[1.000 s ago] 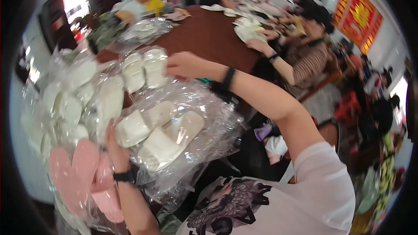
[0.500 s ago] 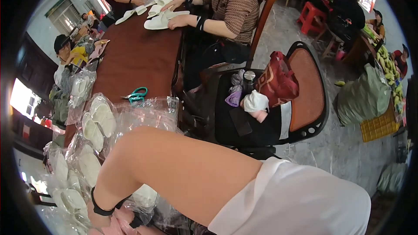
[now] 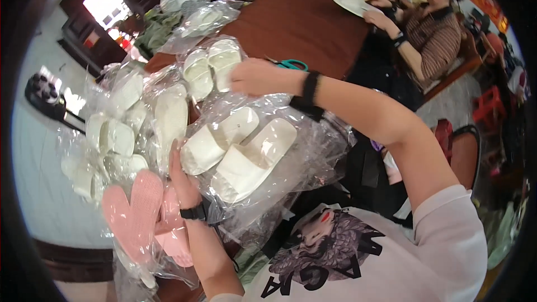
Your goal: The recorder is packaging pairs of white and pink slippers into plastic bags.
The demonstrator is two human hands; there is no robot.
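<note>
A pair of white slippers lies in a clear plastic bag in front of me. My left hand, with a black band at its wrist, rests against the bag's left side, fingers stretched upward. Above the far end of these slippers, my right hand is closed, its fingertips curled by the clear plastic; what they pinch is hidden. Just past its fingers lies another bagged white pair. Left of my left hand are pink slippers in clear plastic, partly covered by my wrist.
More bagged white slippers pile up at the left. Teal-handled scissors lie on the brown tabletop beyond my right hand. A co-worker in a patterned shirt handles white slippers at the far right. A chair stands at my right.
The view has swung left. My right arm, which reached down to the lower left near something pink, is now raised over the bagged white slippers. My left hand has come into view.
</note>
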